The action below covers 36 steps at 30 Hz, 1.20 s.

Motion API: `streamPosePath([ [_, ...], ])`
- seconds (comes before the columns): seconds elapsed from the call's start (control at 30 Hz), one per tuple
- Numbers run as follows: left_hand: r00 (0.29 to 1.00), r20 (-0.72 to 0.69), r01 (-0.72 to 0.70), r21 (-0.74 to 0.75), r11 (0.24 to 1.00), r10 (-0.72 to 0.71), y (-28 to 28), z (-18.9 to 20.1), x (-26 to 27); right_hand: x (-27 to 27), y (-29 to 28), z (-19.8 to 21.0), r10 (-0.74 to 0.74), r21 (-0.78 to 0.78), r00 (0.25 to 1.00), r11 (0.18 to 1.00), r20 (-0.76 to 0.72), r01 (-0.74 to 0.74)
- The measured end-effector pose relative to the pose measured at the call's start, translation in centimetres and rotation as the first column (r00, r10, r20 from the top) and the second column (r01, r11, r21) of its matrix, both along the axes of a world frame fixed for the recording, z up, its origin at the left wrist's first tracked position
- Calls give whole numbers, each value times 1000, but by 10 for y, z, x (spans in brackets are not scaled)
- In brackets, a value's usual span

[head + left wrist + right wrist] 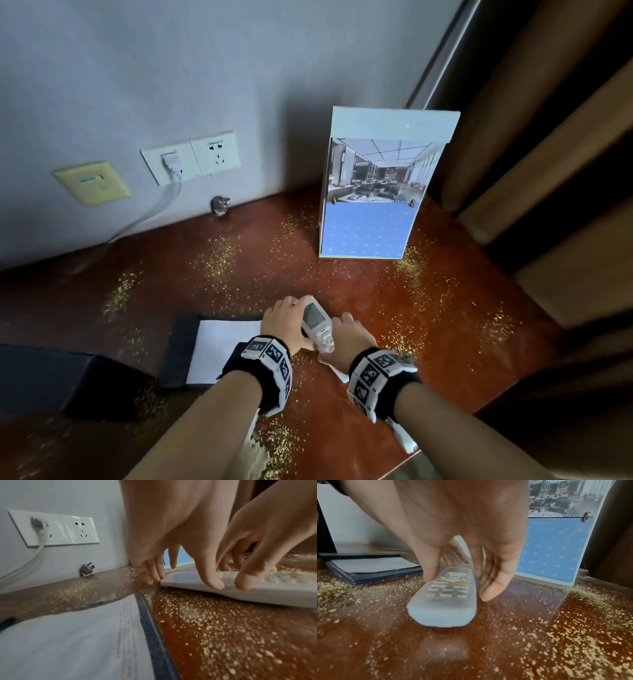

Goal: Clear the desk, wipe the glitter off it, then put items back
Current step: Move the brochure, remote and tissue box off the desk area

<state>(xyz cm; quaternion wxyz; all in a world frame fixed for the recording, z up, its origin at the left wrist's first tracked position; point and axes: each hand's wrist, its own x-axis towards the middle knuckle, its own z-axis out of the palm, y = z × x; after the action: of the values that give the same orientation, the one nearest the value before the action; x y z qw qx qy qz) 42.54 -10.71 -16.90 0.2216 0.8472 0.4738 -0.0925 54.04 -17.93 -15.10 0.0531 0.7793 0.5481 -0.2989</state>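
A white remote control [315, 320] [257, 592] [447, 599] lies on the red-brown desk [455, 370], which is strewn with gold glitter [219, 263] [573, 639]. Both hands are on it. My left hand [298, 308] [181, 582] grips its far, screen end, with fingertips at the tip and the thumb on the side. My right hand [339, 325] [457, 586] pinches the button end between thumb and fingers. In the right wrist view the near end looks slightly raised off the desk.
A standing desk calendar [373, 192] is at the back right. A dark folder with a white sheet [219, 349] lies left of the hands, and a dark box [51, 377] further left. Wall sockets with a plugged cable [174, 164], a loose grey plug [219, 205], brown curtain [548, 154] at right.
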Motion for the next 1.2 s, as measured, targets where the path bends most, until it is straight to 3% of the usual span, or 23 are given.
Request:
streamPosePath([
  [0.3, 993, 117, -4, -70, 998, 12, 4, 1, 37, 32, 3, 1, -15, -68, 999, 998, 41, 18],
  [0.67, 919, 372, 175, -96, 980, -127, 7, 12, 216, 194, -10, 27, -260, -67, 950, 959, 171, 274],
  [0.93, 925, 345, 216, -128, 968, -161, 11, 0, 309, 275, -26, 18, -358, -47, 905, 925, 231, 377],
  [1.2, 937, 316, 212, -172, 962, -150, 2, -17, 329, 289, -34, 1, -387, -75, 896, 909, 219, 411],
])
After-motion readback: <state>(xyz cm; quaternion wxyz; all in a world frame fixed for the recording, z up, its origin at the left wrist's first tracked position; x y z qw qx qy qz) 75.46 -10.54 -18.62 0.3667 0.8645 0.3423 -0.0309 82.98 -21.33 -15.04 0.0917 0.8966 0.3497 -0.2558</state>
